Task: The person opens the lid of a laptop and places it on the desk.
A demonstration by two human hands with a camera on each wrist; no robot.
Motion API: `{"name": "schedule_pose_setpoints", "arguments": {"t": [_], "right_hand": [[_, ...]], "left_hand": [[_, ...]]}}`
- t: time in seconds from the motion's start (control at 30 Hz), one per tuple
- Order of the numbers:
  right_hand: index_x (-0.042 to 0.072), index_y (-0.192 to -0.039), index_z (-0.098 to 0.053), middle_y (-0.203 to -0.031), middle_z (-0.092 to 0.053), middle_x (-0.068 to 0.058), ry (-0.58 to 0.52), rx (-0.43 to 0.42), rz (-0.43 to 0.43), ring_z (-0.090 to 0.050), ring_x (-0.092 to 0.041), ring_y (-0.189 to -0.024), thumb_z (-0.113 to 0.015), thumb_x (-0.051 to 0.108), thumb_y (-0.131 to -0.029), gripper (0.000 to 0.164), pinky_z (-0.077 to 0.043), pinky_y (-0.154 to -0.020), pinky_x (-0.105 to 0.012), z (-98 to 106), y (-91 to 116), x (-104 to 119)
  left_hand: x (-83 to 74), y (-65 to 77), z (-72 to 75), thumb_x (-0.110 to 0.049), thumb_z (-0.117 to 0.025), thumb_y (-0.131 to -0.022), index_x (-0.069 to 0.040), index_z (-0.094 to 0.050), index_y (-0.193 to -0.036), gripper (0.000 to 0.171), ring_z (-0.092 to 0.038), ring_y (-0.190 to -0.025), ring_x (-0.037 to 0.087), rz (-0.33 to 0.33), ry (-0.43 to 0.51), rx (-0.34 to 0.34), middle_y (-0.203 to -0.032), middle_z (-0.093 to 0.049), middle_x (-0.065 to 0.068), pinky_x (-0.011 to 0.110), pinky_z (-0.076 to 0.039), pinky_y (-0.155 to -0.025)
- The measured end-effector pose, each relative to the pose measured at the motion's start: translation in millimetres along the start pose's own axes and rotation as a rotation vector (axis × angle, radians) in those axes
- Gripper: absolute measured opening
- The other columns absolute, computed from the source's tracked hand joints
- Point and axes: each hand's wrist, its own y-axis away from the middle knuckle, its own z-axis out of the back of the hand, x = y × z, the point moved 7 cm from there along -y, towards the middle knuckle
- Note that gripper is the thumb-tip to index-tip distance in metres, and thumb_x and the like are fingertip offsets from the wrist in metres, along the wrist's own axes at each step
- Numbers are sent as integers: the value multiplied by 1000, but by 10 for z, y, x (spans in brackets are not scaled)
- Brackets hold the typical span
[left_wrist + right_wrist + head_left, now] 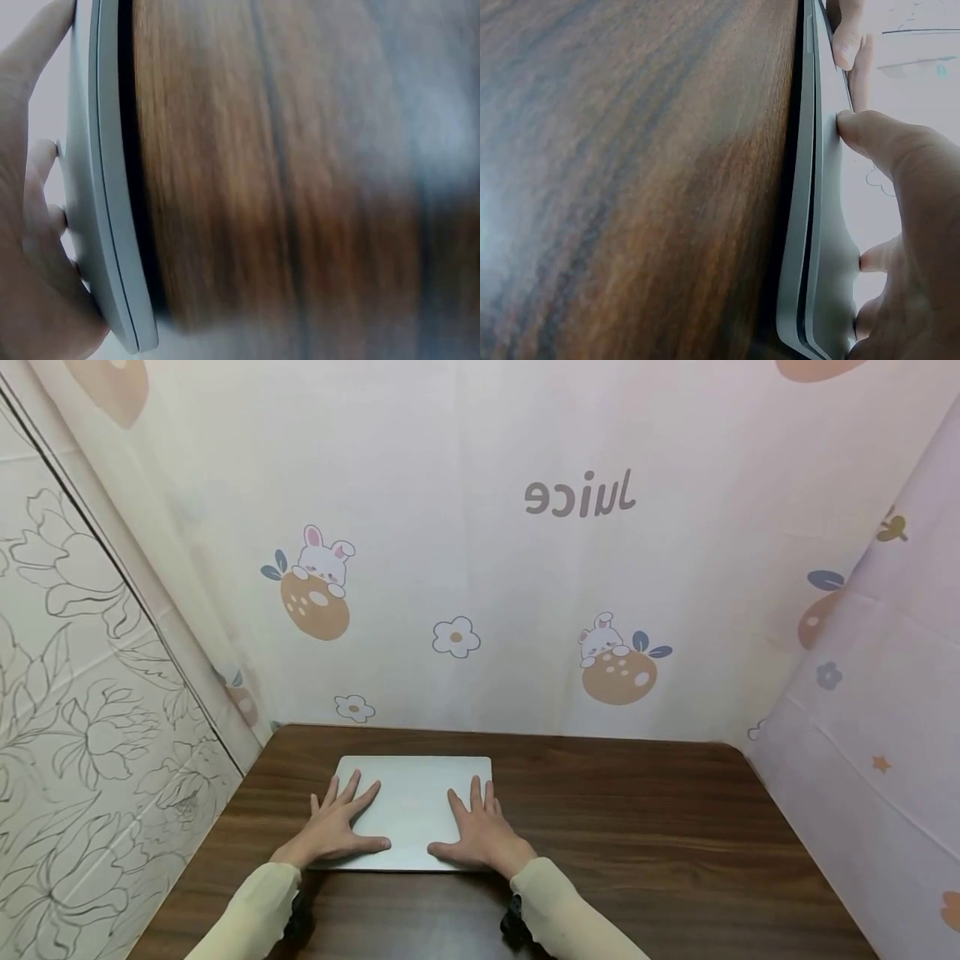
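A closed silver laptop (412,806) lies flat on the brown wooden table. On its left part rests my left hand (339,827), fingers spread and thumb pointing inward. My right hand (480,837) lies in the same way on the right part, its thumb near the front edge. Both wrist views show the thin seam between lid and base along the laptop's edge (105,172). In the right wrist view the right thumb (889,139) touches the lid (831,225), and fingertips of the left hand appear farther off. No fingers curl under the laptop.
The wooden table (637,827) extends to the right of the laptop. A printed curtain (465,568) with rabbits and fruit hangs behind its back edge. More printed cloth (885,760) hangs at the right, and a flower-patterned panel (90,735) stands at the left.
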Motion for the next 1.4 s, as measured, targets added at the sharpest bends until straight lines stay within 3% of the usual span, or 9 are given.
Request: {"name": "schedule_pose_setpoints", "arguments": {"t": [0.57, 1.0, 1.4], "right_hand": [[13, -162, -35, -169, -4, -32, -31, -1, -2, -1, -55, -155, -68, 70, -85, 101, -24, -121, -66, 67, 128, -103], [13, -162, -34, -168, -5, -33, -33, 2, 12, -2, -56, -155, -68, 71, -84, 103, -23, -122, -65, 104, 210, -208], [16, -163, -31, -170, -2, -29, -13, -4, -10, 4, -56, -154, -65, 77, -83, 106, -10, -120, -74, 84, 235, -274]], "left_hand": [[-140, -4, -74, -73, -77, -74, -22, -37, -161, 109, 3, -152, 62, -4, -14, -22, -171, -11, 24, 90, 1, -105], [-232, -8, -179, -77, -75, -73, -25, -35, -162, 111, 7, -153, 59, 19, -6, 3, -172, -8, 21, 88, 3, -106], [-345, -20, -208, -77, -76, -72, -27, -36, -161, 110, 7, -153, 59, 10, -2, -2, -172, -10, 21, 88, 4, -106]]}}
